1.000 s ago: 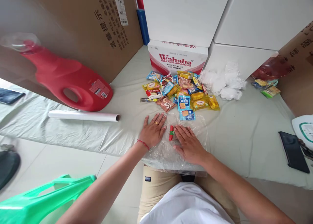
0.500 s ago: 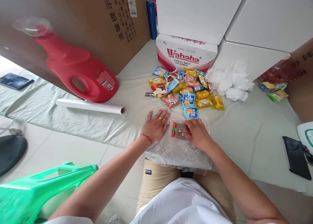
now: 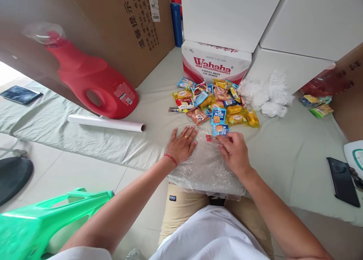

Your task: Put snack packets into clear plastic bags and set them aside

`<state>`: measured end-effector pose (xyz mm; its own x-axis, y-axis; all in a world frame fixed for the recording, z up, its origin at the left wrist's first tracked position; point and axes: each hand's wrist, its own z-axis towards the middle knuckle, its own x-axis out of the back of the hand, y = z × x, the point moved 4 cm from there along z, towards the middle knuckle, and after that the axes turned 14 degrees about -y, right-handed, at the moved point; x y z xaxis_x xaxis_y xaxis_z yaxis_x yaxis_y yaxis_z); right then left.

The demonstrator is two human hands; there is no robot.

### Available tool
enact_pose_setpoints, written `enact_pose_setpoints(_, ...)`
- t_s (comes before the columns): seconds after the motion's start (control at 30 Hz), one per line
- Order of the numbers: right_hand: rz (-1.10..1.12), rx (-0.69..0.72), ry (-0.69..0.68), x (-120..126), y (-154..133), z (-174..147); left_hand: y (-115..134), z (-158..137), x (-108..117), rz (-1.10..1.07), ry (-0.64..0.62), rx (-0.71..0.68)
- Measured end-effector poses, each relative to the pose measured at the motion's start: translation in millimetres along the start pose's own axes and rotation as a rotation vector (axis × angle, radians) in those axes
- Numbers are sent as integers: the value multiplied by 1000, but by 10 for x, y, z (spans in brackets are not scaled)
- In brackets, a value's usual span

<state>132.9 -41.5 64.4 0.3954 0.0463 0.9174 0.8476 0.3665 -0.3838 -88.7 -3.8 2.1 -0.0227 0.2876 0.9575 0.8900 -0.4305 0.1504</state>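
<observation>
In the head view, the right hand (image 3: 235,152) is at the near edge of the snack pile (image 3: 215,101), thumb and fingers clamped on a small red-ended packet (image 3: 208,138), partly hidden and blurred. The left hand (image 3: 181,144) lies palm down at the pile's near left, fingers spread apart. Clear plastic (image 3: 207,173) lies on the pile's near side; the Wahaha box (image 3: 217,61) stands just behind the pile.

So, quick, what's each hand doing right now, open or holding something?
Left hand: open, lying flat, palm down, holding nothing.
Right hand: closed, fingers pinching a small red-ended packet.
</observation>
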Motion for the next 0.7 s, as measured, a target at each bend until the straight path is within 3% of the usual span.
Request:
enact_pose_setpoints(0.17, -88, 266, -222, -326, -275, -204, -10, 7, -13, -8, -8, -2)
enact_pose_setpoints(0.37, -18, 160, -226, -325, -219, -210, -11, -2, -6, -18, 2, -8)
enact_pose_setpoints(0.57, -92, 288, -430, -634, -280, -160, -2, -8, -4, -13, 8, -5)
enact_pose_setpoints(0.7, -40, 307, -466, -608, -209, -173, 4, -19, 0, -22, 24, -2)
